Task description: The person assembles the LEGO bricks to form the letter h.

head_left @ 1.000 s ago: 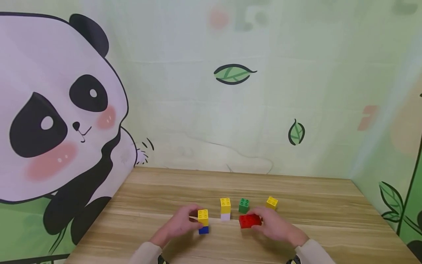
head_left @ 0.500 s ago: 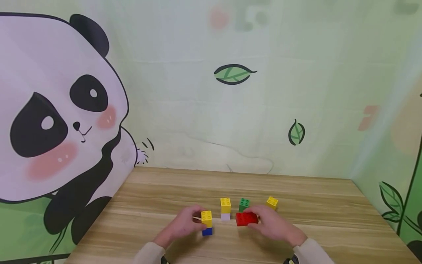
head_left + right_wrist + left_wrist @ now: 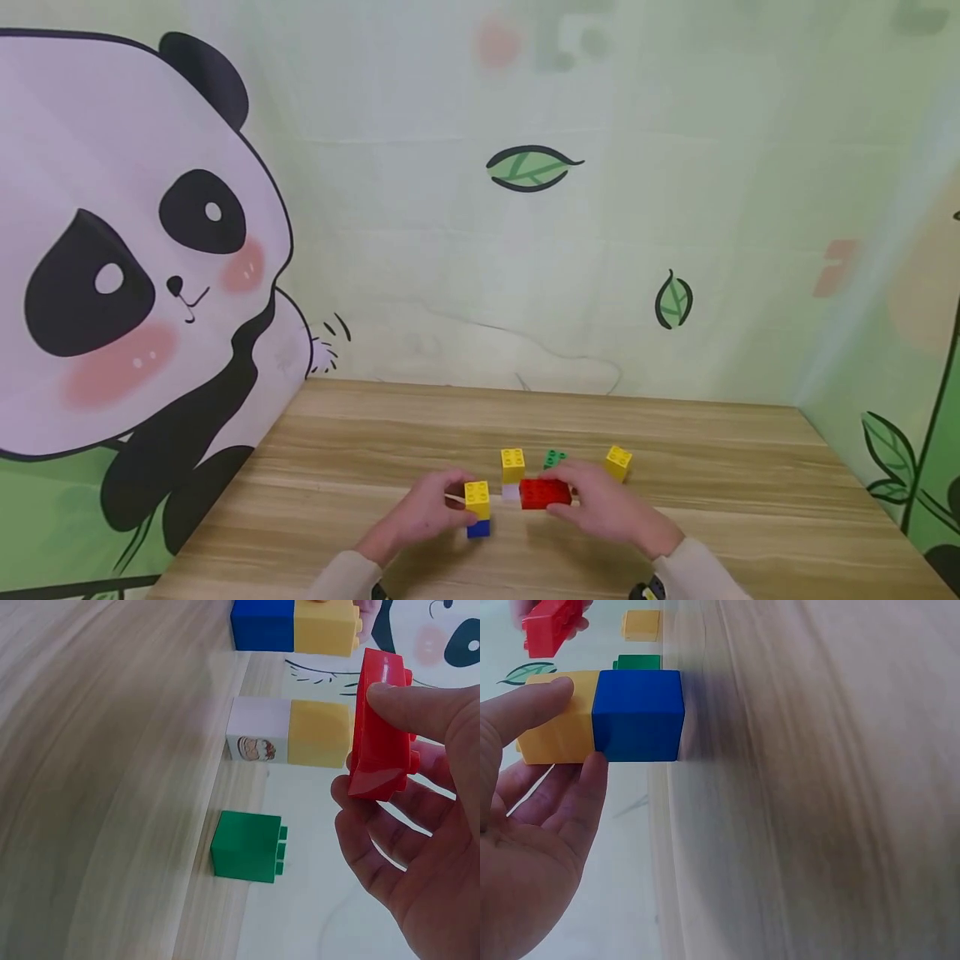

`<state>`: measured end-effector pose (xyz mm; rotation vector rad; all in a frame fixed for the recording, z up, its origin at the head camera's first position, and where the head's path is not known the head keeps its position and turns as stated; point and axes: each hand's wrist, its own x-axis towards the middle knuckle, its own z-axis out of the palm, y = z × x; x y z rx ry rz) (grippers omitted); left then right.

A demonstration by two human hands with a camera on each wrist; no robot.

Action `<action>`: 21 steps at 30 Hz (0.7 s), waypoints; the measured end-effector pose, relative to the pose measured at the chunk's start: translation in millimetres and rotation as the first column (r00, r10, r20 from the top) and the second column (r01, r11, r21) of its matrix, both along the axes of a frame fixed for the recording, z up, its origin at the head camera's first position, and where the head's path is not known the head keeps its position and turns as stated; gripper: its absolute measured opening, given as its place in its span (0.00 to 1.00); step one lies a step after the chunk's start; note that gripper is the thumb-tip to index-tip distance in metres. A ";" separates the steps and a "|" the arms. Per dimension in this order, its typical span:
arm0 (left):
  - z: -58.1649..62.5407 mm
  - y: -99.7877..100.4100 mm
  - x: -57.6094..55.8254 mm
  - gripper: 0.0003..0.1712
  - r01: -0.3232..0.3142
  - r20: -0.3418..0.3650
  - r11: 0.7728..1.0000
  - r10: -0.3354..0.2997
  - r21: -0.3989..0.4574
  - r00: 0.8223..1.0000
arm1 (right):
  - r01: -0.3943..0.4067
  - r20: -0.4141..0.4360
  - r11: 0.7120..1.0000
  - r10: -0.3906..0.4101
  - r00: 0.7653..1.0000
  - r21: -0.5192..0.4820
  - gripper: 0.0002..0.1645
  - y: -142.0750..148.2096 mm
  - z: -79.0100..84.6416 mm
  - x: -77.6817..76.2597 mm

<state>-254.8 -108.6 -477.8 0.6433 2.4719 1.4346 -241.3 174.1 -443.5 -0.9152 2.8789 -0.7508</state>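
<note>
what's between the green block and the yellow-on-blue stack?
The yellow-on-white stack. The right wrist view shows it between the green block and the yellow-on-blue stack.

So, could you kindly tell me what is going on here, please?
Someone is handling toy bricks at a wooden table. The left grip holds a yellow brick stacked on a blue brick; the right grip holds a red brick above the table, apart from the other bricks. Farther back stand a second yellow brick on a white brick, a green brick and, to the right, a third yellow brick on its own.
</note>
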 end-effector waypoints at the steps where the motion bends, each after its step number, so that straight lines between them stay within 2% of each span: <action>1: -0.1 -0.2 -0.2 0.21 0.004 -0.003 1.000 -0.004 -0.001 1.000 | -0.006 -0.003 1.000 0.006 1.000 0.001 0.25 -1.5 0.3 -0.1; 10: -4.7 -3.1 -3.1 0.22 0.043 -0.030 0.999 -0.043 0.018 0.999 | -0.035 -0.023 0.999 0.035 0.999 -0.002 0.27 -14.1 4.1 1.0; 16: -3.9 -6.8 -2.7 0.22 0.037 -0.028 0.999 -0.037 0.001 0.999 | -0.042 -0.029 0.999 0.042 0.999 -0.004 0.25 -21.0 5.0 1.6; 21: -3.0 -7.3 -2.1 0.18 0.027 -0.010 1.000 -0.027 -0.002 1.000 | -0.056 -0.041 0.998 0.056 0.998 -0.012 0.24 -27.0 4.1 0.5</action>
